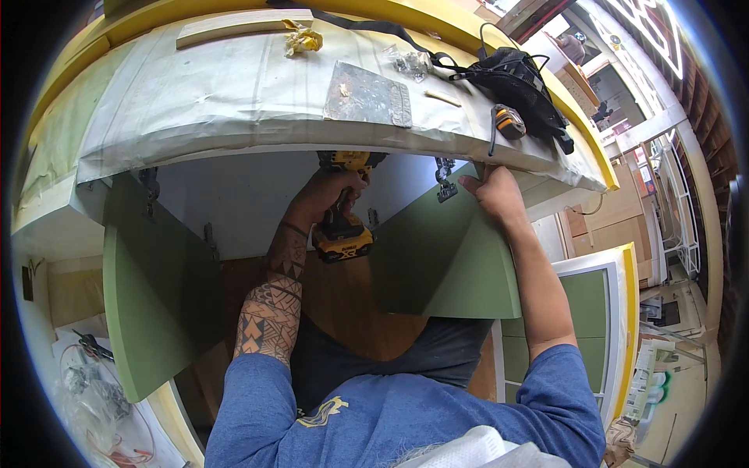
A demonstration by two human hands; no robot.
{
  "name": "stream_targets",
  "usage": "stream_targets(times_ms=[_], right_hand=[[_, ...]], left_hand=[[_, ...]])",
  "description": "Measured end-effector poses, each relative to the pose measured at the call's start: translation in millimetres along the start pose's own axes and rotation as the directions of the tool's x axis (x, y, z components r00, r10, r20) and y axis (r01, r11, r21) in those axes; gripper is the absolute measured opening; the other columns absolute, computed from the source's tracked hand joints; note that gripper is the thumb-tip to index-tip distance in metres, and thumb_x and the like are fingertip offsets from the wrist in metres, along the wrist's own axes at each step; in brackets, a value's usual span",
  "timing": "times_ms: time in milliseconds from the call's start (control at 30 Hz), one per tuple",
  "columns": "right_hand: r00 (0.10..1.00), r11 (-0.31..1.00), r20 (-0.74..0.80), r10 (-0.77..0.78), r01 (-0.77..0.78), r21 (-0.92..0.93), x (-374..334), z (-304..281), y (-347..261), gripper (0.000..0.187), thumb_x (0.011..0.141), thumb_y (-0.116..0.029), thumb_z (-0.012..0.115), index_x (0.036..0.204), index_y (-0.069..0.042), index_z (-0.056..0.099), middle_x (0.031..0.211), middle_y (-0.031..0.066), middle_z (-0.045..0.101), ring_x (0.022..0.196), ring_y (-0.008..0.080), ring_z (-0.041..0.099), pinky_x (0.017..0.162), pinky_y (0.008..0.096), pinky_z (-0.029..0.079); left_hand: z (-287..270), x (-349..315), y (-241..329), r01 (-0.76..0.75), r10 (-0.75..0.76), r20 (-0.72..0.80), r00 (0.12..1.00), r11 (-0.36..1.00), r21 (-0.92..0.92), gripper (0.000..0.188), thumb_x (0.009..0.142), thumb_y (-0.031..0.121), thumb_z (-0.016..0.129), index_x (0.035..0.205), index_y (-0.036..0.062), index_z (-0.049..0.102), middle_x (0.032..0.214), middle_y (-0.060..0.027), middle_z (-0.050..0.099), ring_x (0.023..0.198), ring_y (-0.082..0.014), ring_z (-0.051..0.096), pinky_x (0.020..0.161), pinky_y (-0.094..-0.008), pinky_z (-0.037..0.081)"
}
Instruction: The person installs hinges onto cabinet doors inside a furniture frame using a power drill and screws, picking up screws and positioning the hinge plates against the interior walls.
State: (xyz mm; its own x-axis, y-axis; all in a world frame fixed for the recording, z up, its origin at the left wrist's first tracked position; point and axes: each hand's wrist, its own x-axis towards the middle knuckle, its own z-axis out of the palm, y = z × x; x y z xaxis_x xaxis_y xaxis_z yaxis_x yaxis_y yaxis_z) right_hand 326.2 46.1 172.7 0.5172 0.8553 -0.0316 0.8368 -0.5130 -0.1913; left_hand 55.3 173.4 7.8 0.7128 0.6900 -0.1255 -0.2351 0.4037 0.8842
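My left hand (pixel 337 193) is wrapped round the grip of a yellow and black cordless drill (pixel 343 243), inside a white-lined cabinet under the countertop. The front end of the drill is partly hidden by the counter edge. With my right hand (pixel 499 195) I hold the top corner of the right green cabinet door (pixel 452 265), my thumb toward its inner face. A metal hinge (pixel 445 186) sits near that thumb, at the door's upper part. The left green cabinet door (pixel 160 288) stands open, with a hinge (pixel 150 191) at its top.
On the paper-covered countertop (pixel 234 101) lie a wood strip (pixel 242 27), crumpled yellow material (pixel 302 39), a scuffed grey plate (pixel 367 95), a black mesh bag (pixel 515 78) and a tape measure (pixel 509 122). Another green-panelled cabinet front (pixel 581 312) stands at right.
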Motion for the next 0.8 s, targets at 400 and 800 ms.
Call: stream_targets(times_ms=[400, 800], right_hand=[[0.999, 0.999, 0.028, 0.021, -0.02, -0.037, 3, 0, -1, 0.062, 0.085, -0.032, 0.083, 0.132, 0.002, 0.062, 0.121, 0.0282, 0.069, 0.116, 0.0442, 0.064, 0.099, 0.0457, 0.048], [1.0, 0.999, -0.017, -0.026, 0.027, 0.018, 6, 7, 10, 0.062, 0.085, -0.031, 0.084, 0.132, 0.003, 0.062, 0.122, 0.0281, 0.069, 0.118, 0.0425, 0.064, 0.1, 0.0448, 0.048]], left_hand=[[-2, 3, 2, 0.079, -0.073, 0.053, 0.996, 0.989, -0.122, 0.024, 0.092, 0.022, 0.068, 0.104, 0.0012, 0.071, 0.065, 0.0008, 0.056, 0.05, -0.011, 0.054, 0.047, -0.028, 0.047], [0, 7, 5, 0.109, -0.111, -0.097, 0.989, 0.994, -0.027, 0.032, 0.094, 0.035, 0.073, 0.094, 0.0036, 0.069, 0.063, 0.0, 0.059, 0.048, -0.0125, 0.058, 0.046, -0.0285, 0.048]])
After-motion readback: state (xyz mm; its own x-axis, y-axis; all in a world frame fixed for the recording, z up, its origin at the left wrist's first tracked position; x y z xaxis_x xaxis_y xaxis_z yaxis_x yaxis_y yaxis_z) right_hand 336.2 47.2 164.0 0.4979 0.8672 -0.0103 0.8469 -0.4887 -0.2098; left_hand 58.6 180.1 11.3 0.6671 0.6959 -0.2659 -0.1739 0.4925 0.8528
